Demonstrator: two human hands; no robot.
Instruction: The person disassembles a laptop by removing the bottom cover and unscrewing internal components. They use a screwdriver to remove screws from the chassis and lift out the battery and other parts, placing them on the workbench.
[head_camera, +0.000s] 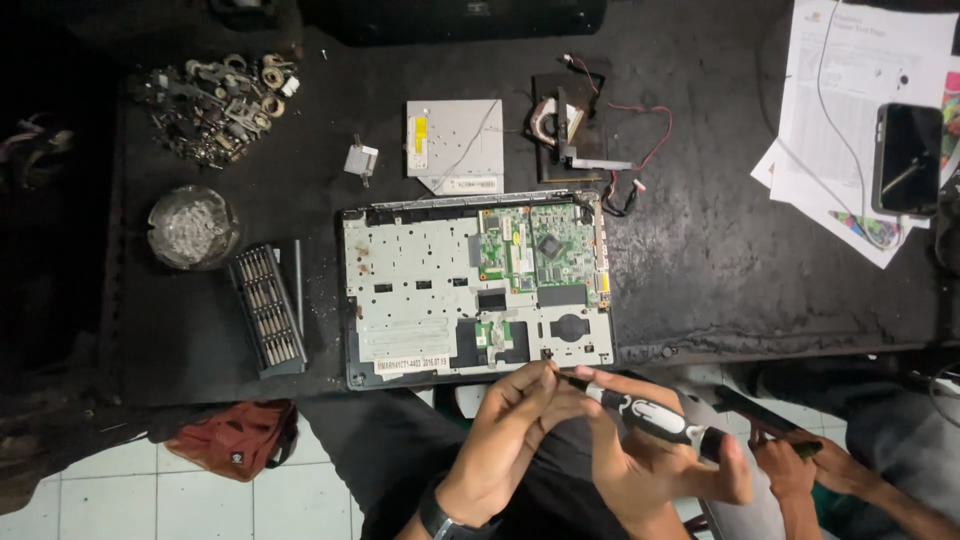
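Your right hand (655, 455) grips a black screwdriver (645, 412) — your left hand (515, 425) pinches its tip, just below the opened laptop (475, 285).

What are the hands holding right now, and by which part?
The right hand grips a black-and-white screwdriver around its handle. The left hand's fingers pinch its tip end.

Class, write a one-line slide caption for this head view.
Left hand pinches the tip of a screwdriver held in the right hand, beside an opened laptop on a dark table.
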